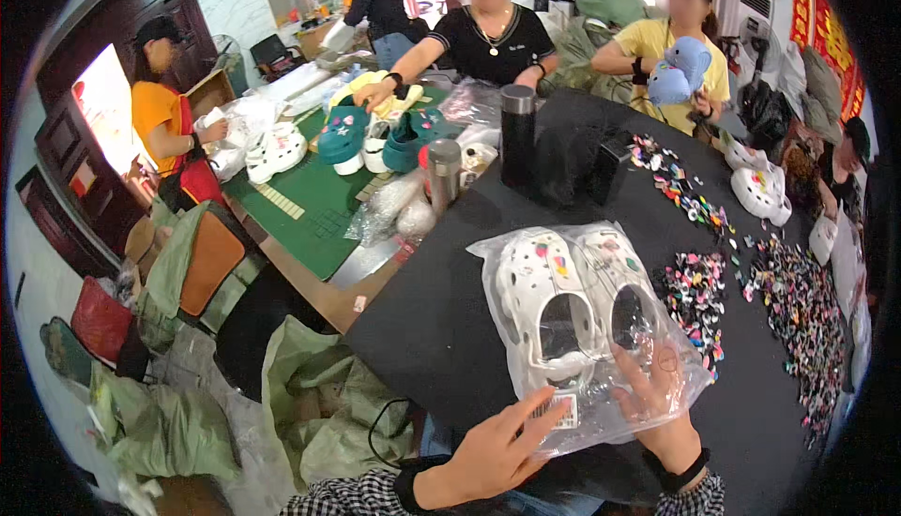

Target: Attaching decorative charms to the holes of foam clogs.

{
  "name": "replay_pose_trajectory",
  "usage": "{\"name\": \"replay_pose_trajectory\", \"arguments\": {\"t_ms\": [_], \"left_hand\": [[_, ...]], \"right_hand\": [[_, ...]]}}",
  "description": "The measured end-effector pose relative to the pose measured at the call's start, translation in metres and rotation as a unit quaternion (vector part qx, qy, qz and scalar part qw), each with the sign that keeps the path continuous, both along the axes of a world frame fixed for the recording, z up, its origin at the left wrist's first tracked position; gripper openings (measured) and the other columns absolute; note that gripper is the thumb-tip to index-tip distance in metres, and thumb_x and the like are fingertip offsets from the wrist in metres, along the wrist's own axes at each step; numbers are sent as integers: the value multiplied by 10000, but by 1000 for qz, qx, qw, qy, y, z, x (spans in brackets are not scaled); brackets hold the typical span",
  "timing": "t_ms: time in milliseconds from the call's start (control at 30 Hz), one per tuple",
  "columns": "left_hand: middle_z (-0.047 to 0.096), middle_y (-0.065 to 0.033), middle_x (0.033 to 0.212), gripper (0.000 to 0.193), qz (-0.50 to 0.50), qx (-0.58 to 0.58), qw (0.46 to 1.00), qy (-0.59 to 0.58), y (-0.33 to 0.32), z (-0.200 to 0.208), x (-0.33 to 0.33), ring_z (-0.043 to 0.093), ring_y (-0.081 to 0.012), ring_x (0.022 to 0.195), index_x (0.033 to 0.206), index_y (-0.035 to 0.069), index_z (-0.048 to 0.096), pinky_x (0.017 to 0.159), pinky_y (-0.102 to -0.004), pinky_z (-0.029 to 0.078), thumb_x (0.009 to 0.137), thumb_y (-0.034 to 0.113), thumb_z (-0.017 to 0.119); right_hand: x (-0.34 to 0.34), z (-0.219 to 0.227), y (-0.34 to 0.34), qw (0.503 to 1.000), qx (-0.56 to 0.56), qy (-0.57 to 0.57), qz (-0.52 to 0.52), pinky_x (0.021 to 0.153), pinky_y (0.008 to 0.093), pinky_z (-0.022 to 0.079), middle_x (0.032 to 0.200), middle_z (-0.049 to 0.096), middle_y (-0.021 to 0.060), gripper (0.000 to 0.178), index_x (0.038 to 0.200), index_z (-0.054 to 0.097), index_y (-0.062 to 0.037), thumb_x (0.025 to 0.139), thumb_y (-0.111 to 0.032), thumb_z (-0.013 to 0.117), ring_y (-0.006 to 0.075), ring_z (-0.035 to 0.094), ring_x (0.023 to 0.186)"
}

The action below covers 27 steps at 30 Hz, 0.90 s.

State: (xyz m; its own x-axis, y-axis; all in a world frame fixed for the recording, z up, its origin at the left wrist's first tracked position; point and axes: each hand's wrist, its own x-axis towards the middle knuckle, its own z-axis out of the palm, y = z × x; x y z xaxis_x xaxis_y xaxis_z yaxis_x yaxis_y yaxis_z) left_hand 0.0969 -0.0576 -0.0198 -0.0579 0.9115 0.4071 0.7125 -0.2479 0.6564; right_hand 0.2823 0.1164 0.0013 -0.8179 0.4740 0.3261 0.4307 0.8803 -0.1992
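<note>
White clogs (574,281), charms (557,263) already fitted, lie inside a clear plastic bag (597,405) on the black tabletop (441,342); left hand (493,457) touches by the label (566,412), any pinch unclear; right hand (657,413) spreads its fingers behind plastic; sealing: can't tell.

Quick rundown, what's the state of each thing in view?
Clear bag: filled with clogs; sealing unclear
White clogs: bagged, side by side
Left hand: fingers extended, at the label
Right hand: fingers spread, at the bag
Black bottle: upright, capped
Silver bottle: upright
Charms: loose, heaped
Blue clogs: held by a co-worker
Nearest green sack: slumped
</note>
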Motion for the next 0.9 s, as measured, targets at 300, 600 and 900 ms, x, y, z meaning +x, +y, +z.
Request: {"name": "replay_pose_trajectory", "arguments": {"t_ms": [300,600,900], "left_hand": [[399,-204,1389,700,-18,4,999,-36,2,-6,1,569,-343,1130,1453,96,364,935,-378,493,830,171,674],[375,-255,1387,685,-67,-31,997,13,3,-11,0,506,-398,1179,1452,49,359,941,-406,471,868,232,667],[333,-229,1449,664,-81,-37,996,-12,10,-19,2,539,-370,1203,1439,98,398,968,-423,501,847,213,676]], "right_hand": [[-17,-1,10,997,58,-42,6,847,475,413,1127,554,118,625,1329,549,-201,723,-201,705,297,534,978],[-32,-3,13,997,33,-72,21,772,437,428,918,523,78,694,1328,520,-223,675,-186,751,267,542,875],[-34,-3,19,997,-1,-18,81,698,419,438,908,537,110,592,1151,587,-102,631,-290,795,311,543,865]]}}
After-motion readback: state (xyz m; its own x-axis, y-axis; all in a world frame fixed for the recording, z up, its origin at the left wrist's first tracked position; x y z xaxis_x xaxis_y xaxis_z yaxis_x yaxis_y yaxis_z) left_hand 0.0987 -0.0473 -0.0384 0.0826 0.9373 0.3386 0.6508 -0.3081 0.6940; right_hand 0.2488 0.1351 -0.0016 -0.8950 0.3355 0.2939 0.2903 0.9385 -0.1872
